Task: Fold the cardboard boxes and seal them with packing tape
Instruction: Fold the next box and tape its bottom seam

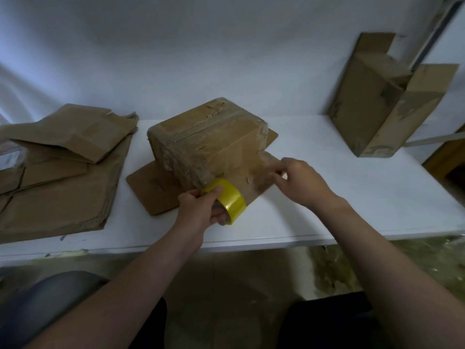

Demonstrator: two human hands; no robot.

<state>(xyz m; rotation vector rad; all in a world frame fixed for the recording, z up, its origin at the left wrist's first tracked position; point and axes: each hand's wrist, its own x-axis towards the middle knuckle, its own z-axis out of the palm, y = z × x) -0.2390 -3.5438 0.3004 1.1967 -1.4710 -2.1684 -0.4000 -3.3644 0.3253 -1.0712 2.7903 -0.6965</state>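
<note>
On the bench (327, 197): cardboard box (208, 137) at centre, just beyond both hands.
Left hand (201, 210): fingers clamped on tape roll (231, 201) at box's near corner.
Right hand (299, 180): fingers apparently pinch tape strip (254, 170), stretched rightward from roll.

Free tabletop (314, 177) between taped box (201, 139) and upright carton (372, 109)
</note>
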